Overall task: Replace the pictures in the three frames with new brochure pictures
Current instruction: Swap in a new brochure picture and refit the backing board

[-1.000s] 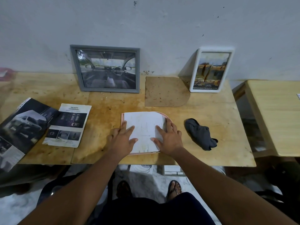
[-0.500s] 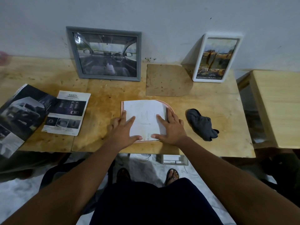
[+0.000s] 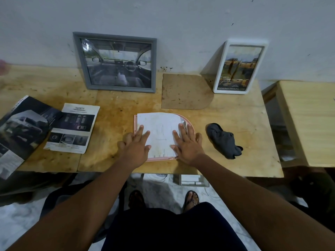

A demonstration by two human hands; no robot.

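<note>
— Where is the pink arch-topped frame?

— It lies flat on the stained wooden table, near the front edge. A white sheet of paper covers most of it, so only a thin pink rim shows around the sheet.

— And the person's hands?

— Both lie flat on that sheet, fingers straight and spread, gripping nothing. The left hand presses the sheet's left edge, with its outer fingers on the table beside the frame. The right hand presses the right side, fingertips near the curved corner.

— The other two frames?

— They lean against the wall at the back. The grey rectangular frame holds a car-interior picture. The white upright frame, further right, holds a picture too blurred to read. Between them a brown backing board with one rounded corner lies flat.

— Anything else?

— A dark grey crumpled cloth sits just right of the pink frame. On the left lie a loose brochure page headed "SAFETY" and an open dark car brochure, touching each other. A paler wooden table stands to the right.
</note>
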